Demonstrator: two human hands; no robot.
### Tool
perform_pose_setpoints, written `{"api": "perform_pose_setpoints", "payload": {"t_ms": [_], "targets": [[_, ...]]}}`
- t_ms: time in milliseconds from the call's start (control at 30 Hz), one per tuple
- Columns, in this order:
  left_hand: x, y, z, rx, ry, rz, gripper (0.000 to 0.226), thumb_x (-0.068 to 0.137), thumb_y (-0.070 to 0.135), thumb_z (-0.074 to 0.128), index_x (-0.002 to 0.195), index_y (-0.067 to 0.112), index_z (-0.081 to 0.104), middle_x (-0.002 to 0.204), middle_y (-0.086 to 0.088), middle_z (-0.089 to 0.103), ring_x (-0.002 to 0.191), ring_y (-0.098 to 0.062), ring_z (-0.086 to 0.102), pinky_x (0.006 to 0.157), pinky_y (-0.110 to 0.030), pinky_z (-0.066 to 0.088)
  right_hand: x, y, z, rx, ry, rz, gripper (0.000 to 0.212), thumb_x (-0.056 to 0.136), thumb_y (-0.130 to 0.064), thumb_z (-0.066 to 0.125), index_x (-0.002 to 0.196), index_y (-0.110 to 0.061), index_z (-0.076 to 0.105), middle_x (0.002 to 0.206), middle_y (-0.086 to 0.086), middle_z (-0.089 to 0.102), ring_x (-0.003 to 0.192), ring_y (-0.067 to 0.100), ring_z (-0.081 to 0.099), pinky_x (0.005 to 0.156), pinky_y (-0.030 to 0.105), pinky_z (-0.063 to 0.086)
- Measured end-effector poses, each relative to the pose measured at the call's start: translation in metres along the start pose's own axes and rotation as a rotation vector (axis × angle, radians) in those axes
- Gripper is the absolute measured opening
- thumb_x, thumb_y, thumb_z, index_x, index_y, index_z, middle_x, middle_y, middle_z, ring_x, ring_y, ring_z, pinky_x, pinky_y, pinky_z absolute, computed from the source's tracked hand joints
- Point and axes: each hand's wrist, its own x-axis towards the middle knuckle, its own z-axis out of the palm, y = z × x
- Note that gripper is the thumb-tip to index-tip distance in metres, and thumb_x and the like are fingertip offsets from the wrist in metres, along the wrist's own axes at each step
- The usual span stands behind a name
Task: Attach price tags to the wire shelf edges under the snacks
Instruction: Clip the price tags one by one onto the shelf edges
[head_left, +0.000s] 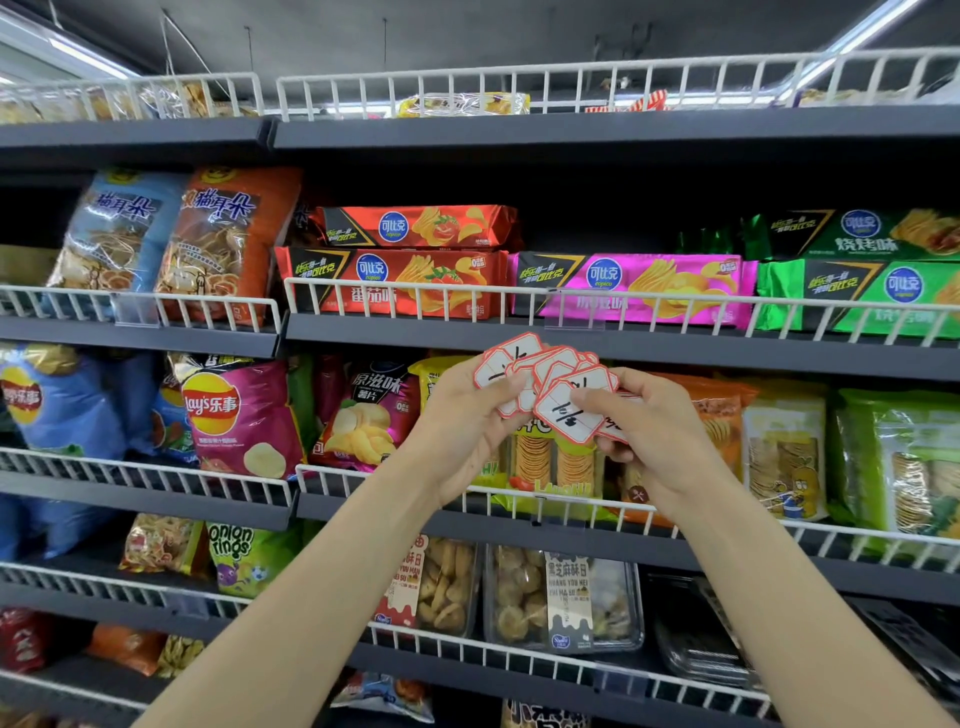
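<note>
Snack shelves fill the frame, white wire edges (395, 291) fronting each tier. At centre our left hand (467, 415) grips a fanned stack of price tags (540, 379); the right hand (639, 415) pinches the front tag (566, 410), likely separating one. Clear tag holder (574, 312) waits just above, under the pink chips (634, 286).

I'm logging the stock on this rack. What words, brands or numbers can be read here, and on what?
"Lay's 乐事": magenta crisp bag.
"onion rings": green snack bag.
"可比克" and "番茄味": red crisp packet.
"可比克": pink crisp packet.
"烧烤味": green crisp packet.
"猫耳朵": orange snack bag.
Red-bordered white price tags in both hands: handwriting, not legible.
Other small print: blurred.
</note>
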Motion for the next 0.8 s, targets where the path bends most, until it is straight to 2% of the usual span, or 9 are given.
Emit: {"api": "perform_pose_setpoints", "payload": {"t_ms": [167,367,567,733,800], "targets": [[0.003,0.001,-0.009,0.034,0.086,0.048,0.022,0.092,-0.003,0.049,0.109,0.005,0.06,0.103,-0.008,0.071,0.091,-0.017,0.069,0.078,-0.026,0.058,0.0,0.0,-0.006,-0.007,0.019,-0.036,0.012,0.085,-0.01,0.066,0.096,-0.012,0.066,0.065,0.0,0.066,0.037,0.005,0.042,0.034,0.013,0.03],[0.003,0.005,-0.011,0.096,0.136,0.093,0.024,0.089,-0.009,0.051,0.098,0.01,0.063,0.091,-0.003,0.073,0.088,-0.016,0.069,0.081,-0.027,0.057,-0.002,-0.004,-0.009,0.084,0.035,-0.045,0.013,0.085,-0.008,0.065,0.097,-0.011,0.067,0.061,0.0,0.065,0.036,0.004,0.041,0.035,0.013,0.032],[0.003,0.007,-0.013,0.075,0.157,0.121,0.03,0.088,-0.01,0.051,0.112,0.007,0.059,0.094,-0.001,0.073,0.093,-0.015,0.069,0.085,-0.028,0.055,-0.002,-0.007,-0.012,0.24,0.049,-0.012,0.011,0.085,-0.008,0.063,0.095,-0.012,0.066,0.059,-0.004,0.065,0.038,0.003,0.041,0.035,0.011,0.034],[0.003,0.004,-0.01,0.1,0.101,0.104,0.027,0.089,-0.007,0.053,0.111,0.008,0.059,0.109,-0.01,0.069,0.103,-0.021,0.066,0.09,-0.03,0.053,-0.003,-0.003,-0.007,0.139,0.012,-0.017,0.012,0.084,-0.009,0.065,0.094,-0.015,0.069,0.061,-0.002,0.064,0.039,0.004,0.04,0.038,0.013,0.034],[0.003,0.001,-0.005,0.11,0.079,0.092,0.024,0.089,-0.004,0.054,0.108,0.008,0.061,0.104,-0.009,0.07,0.097,-0.019,0.067,0.086,-0.027,0.055,-0.003,-0.002,-0.002,0.08,-0.007,-0.029,0.01,0.083,-0.011,0.066,0.092,-0.014,0.069,0.061,-0.002,0.064,0.04,0.004,0.042,0.04,0.015,0.034]]}}
